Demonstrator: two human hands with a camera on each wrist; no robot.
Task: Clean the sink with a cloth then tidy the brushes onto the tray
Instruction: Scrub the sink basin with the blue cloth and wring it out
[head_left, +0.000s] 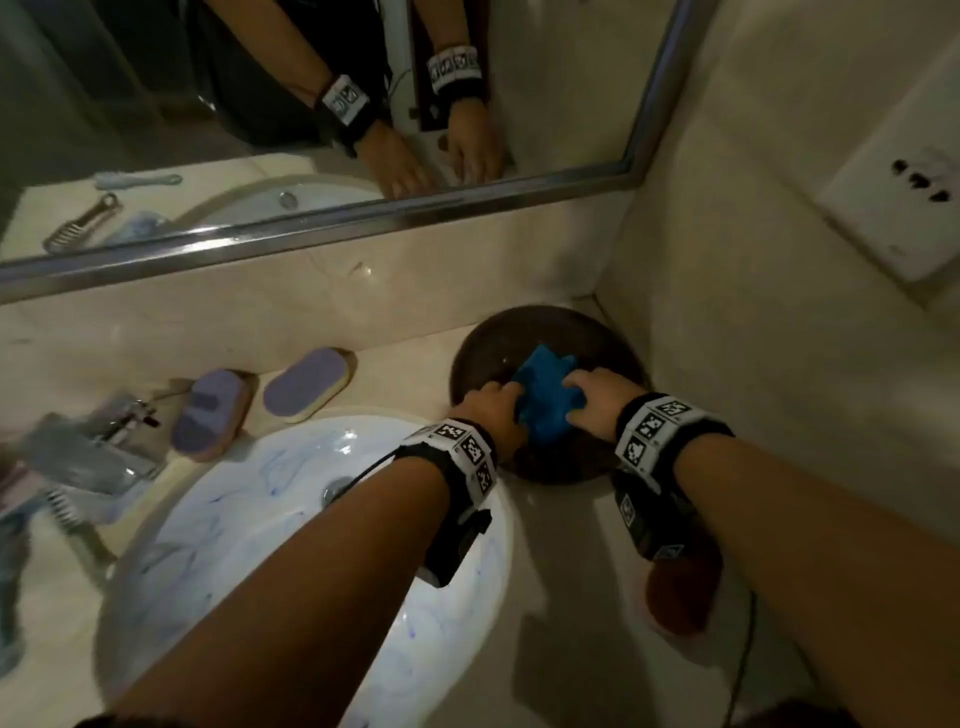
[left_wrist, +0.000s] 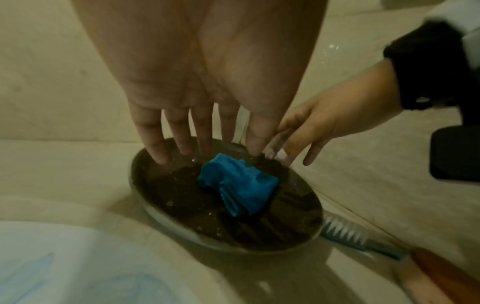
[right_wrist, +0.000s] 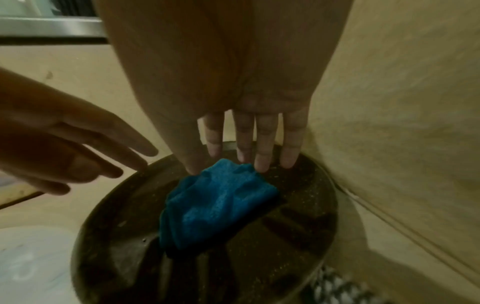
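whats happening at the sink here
A person has both hands over a round dark tray in the counter corner, where a folded blue cloth lies. The left hand and right hand reach it with straight fingers, neither gripping it. The sink shows blue smears, and two purple scrub brushes lie on the counter, not on the tray.
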